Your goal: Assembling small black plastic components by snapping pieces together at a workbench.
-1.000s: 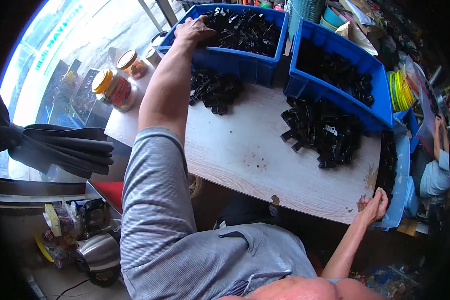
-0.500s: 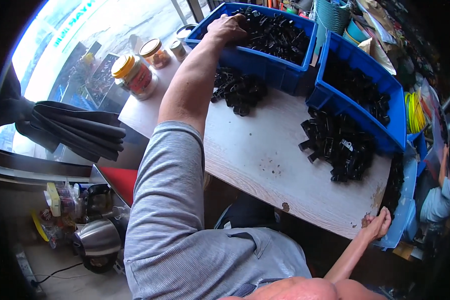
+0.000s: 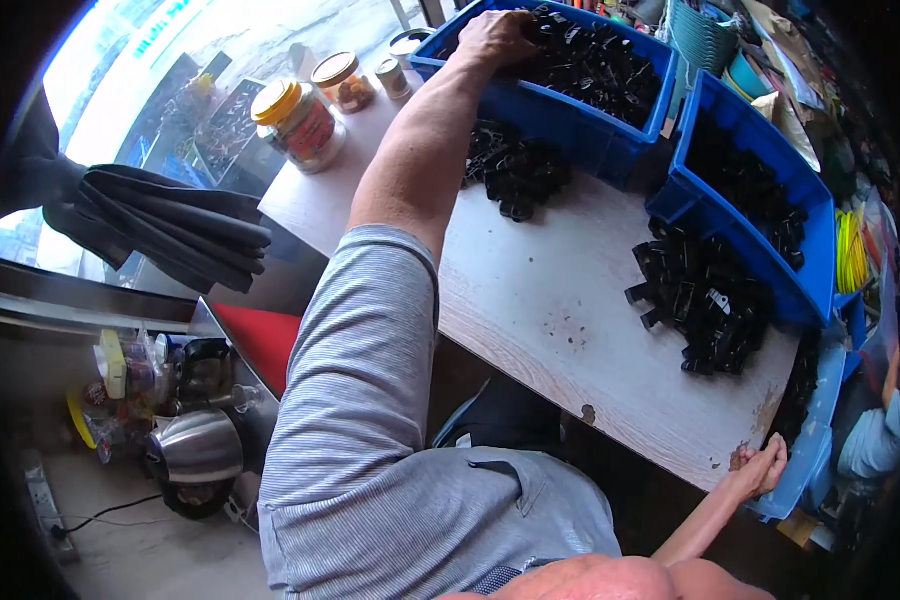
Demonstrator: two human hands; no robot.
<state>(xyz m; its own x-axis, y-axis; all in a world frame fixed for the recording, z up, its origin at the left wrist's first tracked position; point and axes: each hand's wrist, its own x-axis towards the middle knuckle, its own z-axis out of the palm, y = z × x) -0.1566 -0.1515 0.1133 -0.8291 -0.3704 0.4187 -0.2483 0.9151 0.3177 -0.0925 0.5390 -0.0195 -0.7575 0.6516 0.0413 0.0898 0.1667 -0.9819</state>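
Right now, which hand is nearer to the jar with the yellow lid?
The left hand. It reaches into the far blue bin of black parts, to the right of the yellow-lidded jar. The right hand grips the table's near corner, much farther away.

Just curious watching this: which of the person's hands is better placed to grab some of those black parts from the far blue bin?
Probably the left. The left hand already lies inside the blue bin, on the black parts. The right hand grips the near edge of the table, far from that bin.
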